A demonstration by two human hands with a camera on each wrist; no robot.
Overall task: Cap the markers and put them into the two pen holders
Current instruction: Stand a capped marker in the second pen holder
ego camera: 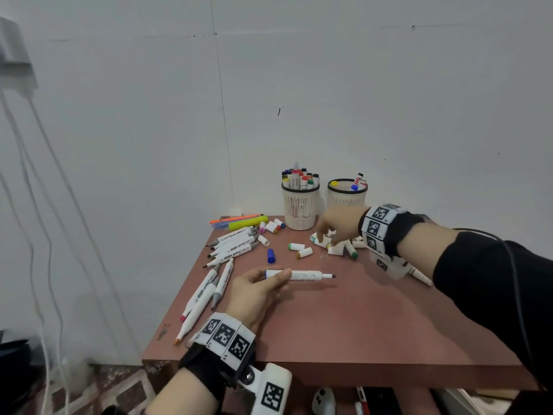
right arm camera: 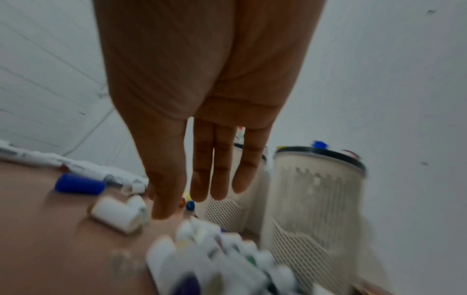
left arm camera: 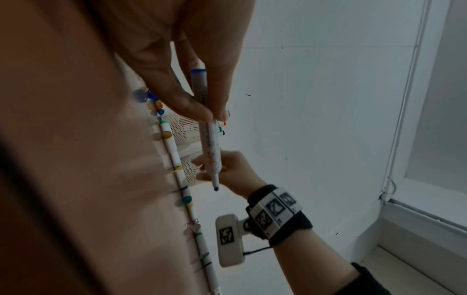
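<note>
The left hand [ego camera: 257, 290] pinches an uncapped blue marker [ego camera: 302, 275] above the worktop [ego camera: 359, 324]. The right hand [ego camera: 338, 224], fingers [right arm camera: 220, 179] straight and empty, reaches over the loose caps [ego camera: 338, 245]. The next move probably calls for the blue cap [ego camera: 271, 255].

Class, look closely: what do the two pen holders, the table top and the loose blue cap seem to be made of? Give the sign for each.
Pen holders: probably moulded plastic, cream, matt, with mesh-like perforated walls and a black rim.
Table top: likely laminated board, reddish-brown, smooth with a faint sheen.
Blue cap: apparently plastic, of uniform solid colour, smooth.
</note>
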